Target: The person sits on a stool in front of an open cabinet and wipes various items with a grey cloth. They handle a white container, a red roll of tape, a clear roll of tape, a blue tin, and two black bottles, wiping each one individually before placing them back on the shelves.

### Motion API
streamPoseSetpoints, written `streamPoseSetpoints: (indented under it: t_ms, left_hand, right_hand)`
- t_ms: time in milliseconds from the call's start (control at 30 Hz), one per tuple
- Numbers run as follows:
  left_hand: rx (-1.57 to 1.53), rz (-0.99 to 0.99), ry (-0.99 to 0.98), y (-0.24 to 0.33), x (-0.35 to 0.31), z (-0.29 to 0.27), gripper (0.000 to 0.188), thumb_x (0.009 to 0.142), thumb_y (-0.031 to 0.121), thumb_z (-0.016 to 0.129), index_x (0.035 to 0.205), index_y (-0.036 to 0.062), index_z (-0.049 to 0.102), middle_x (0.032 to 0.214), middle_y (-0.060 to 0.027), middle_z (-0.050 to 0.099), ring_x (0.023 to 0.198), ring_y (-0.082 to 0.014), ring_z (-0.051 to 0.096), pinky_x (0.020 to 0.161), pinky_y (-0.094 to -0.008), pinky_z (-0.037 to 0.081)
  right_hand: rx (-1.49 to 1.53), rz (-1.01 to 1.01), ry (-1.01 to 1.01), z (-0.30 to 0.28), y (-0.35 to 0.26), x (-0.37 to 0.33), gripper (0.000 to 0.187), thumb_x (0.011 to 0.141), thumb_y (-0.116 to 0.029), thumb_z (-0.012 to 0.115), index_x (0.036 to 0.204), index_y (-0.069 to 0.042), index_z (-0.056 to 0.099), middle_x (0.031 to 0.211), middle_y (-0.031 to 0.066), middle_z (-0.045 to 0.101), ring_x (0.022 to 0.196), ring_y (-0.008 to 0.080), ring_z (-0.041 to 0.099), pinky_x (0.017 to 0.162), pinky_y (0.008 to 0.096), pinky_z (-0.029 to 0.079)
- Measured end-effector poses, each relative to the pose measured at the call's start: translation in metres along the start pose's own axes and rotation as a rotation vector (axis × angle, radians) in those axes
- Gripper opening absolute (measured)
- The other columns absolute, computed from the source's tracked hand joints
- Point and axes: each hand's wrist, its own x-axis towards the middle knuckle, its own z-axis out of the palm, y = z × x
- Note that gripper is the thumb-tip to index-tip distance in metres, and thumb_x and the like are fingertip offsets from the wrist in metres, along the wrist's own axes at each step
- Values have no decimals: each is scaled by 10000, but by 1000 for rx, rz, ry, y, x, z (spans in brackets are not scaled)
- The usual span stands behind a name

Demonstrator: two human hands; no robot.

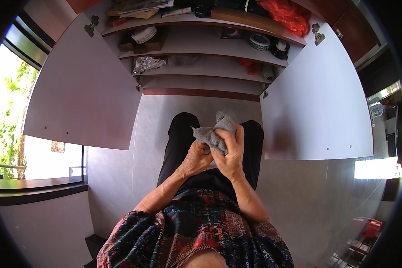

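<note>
A grey cloth (213,136), bunched up, is held between both my hands above my lap. My left hand (196,157) is closed at the cloth's lower left side, its fingertips partly hidden under the folds. Curled over the right side of the cloth, my right hand (230,154) grips it with bent fingers. One fold of the cloth sticks up beyond the right hand's fingers, and a pointed corner hangs out to the left. Whether anything is wrapped inside the cloth cannot be seen.
Ahead stands a cabinet, its left door (85,89) and right door (317,98) swung wide. Its shelves (201,42) hold tape rolls (259,41), a red plastic bag (288,17), crumpled foil (148,64) and papers. A window (13,111) is at left; a red item (370,228) lies lower right.
</note>
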Motion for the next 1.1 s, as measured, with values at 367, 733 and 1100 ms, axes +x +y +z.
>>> streamPoseSetpoints:
  t_ms: [367, 733, 1100]
  left_hand:
    - [-341, 58, 19, 13, 1, -5, 224, 784, 100, 683, 937, 43, 530, 1067, -55, 504, 988, -156, 481, 912, -297, 370]
    - [-1058, -318, 393, 7, 16, 3, 574, 876, 599, 429, 1103, 83, 537, 1064, -55, 586, 1018, -197, 545, 923, -372, 441]
    - [-1120, -293, 247, -33, 6, -6, 416, 915, 485, 474, 1029, 91, 543, 980, -38, 571, 878, -150, 559, 770, -294, 488]
  right_hand:
    - [937, 704, -95, -11, 10, 27, 204, 860, -195, 589, 991, -39, 594, 849, -4, 598, 762, 60, 522, 694, 223, 433]
    - [-92, -26, 84, 27, 4, -27, 404, 799, -86, 623, 1149, 33, 459, 1029, 230, 476, 886, 400, 517, 758, 425, 468]
    - [-176, -284, 17, 5, -10, -11, 371, 682, -141, 686, 1045, -91, 622, 976, 159, 501, 821, 327, 509, 697, 409, 451]
